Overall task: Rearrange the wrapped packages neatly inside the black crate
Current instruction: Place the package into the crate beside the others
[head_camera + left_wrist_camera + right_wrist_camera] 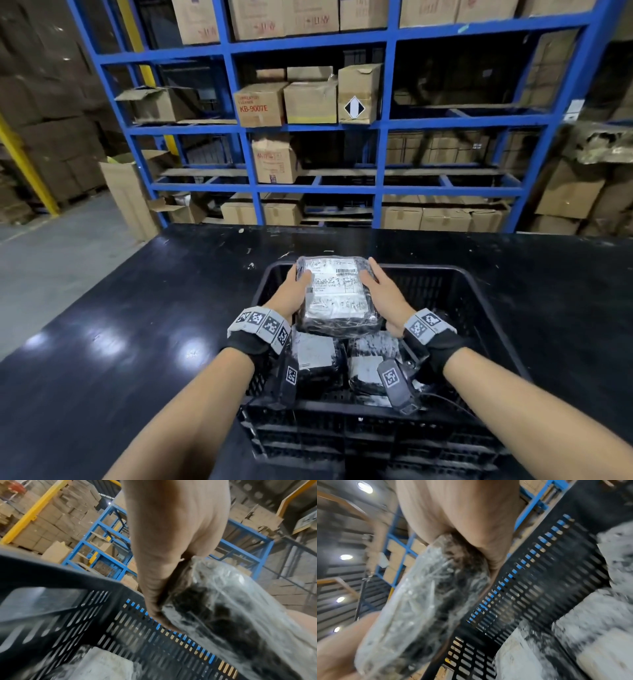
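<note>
- Wrapped package, black, plastic-filmed, white-labelled [337, 295]: head view shows it above the slotted black plastic crate [459, 284], long axis running away from the person, left hand [294, 291] and right hand [385, 291] clamping opposite sides.
- Left wrist view: left grip's fingers [154, 601] curl onto the package's near edge.
- Right wrist view: right grip likewise; more wrapped packages [573, 628] lie below.

Dim warehouse light, overhead glare patches on the glossy black counter [137, 329], head view sharp with curved edges, both wrist views motion-blurred, 4 ceiling lamps [365, 487] blown out, right wrist view
</note>
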